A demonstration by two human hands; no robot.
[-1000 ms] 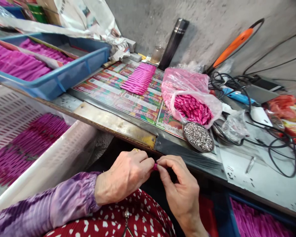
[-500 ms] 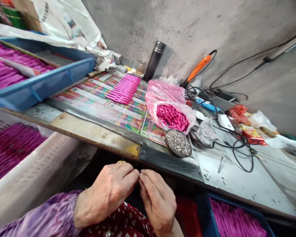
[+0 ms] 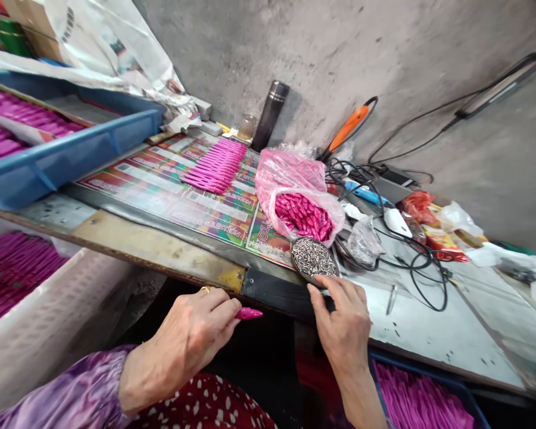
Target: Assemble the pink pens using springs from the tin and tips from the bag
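Observation:
Below the table's front edge, my left hand (image 3: 183, 339) is closed round a magenta piece (image 3: 250, 313), whose pointed end sticks out past the thumb. My right hand (image 3: 342, 322) reaches to the near rim of a round dish (image 3: 313, 258) full of small silver metal parts, its fingers apart at the edge. Whether the fingertips hold any part cannot be made out. Behind the dish lies an open pink plastic bag (image 3: 290, 170) of short magenta pieces (image 3: 302, 215). A row of slim magenta sticks (image 3: 217, 165) rests on the printed sheet.
Blue tray (image 3: 71, 158) with magenta sticks at left, above a white basket (image 3: 49, 304). A dark flask (image 3: 270, 116) stands by the wall. Black cables (image 3: 422, 271), wrappers and an orange-handled tool (image 3: 348, 128) lie at right. Another blue bin (image 3: 424, 387) sits lower right.
My right hand has moved away from my left hand, right and up to the dish of metal parts. The magenta piece in my left hand now shows.

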